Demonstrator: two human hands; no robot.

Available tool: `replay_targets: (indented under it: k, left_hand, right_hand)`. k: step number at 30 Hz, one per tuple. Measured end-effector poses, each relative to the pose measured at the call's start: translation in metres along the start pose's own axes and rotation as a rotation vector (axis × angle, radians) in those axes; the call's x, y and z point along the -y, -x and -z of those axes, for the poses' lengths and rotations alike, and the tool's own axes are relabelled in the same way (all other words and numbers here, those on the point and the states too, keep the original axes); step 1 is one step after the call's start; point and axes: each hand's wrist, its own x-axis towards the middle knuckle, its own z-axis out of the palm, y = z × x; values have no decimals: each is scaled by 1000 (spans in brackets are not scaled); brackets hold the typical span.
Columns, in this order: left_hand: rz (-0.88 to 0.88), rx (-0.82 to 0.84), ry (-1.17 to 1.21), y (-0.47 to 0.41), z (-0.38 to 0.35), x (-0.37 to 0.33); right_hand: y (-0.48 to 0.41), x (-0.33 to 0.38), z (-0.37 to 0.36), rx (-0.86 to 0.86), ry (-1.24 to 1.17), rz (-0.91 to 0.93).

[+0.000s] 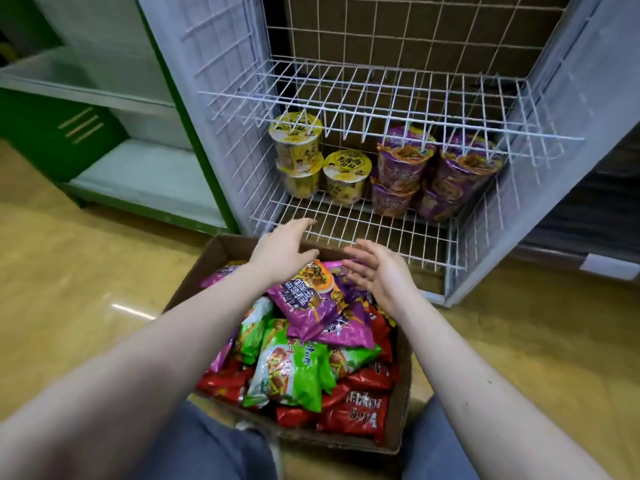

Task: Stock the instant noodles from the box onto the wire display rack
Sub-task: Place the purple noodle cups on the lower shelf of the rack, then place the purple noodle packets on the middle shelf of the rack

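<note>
**Reaching over the box, nothing picked yet**

Hovering hands, both of them. Left hand (282, 252) and right hand (377, 271) are over the far end of the cardboard box (403, 393), palms turned towards each other, fingers straight and relaxed. Neither holds anything.

Between and just below them is the top purple noodle packet (308, 299). It lies on the heap in the box, printed face up. Its long axis seems to run roughly from the person towards the wire display rack (363, 233), skewed a little, with the far end propped higher. Green packets (294, 372) and red packets (356, 414) lie underneath, all loose.

Risks as I judge them:
- The heap is high and the film looks slick, so pulling the top packet may drag neighbours over the box rim.
- A one-sided pinch could let the packet fold or slip.
- The lower shelf already carries stacked yellow cups (346, 178) and purple cups (401, 168), so a packet pushed in too far could topple them.
- The wire gaps are wide, so a packet set on edge may sag through.
</note>
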Motion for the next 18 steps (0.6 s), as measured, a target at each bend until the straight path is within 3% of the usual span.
replay_targets:
  k: [9, 18]
  left_hand:
    - [218, 8, 122, 41, -48, 35]
    - [531, 75, 271, 37, -74, 59]
  right_hand:
    - [4, -62, 8, 7, 139, -88]
    - [-18, -88, 13, -114, 504, 45]
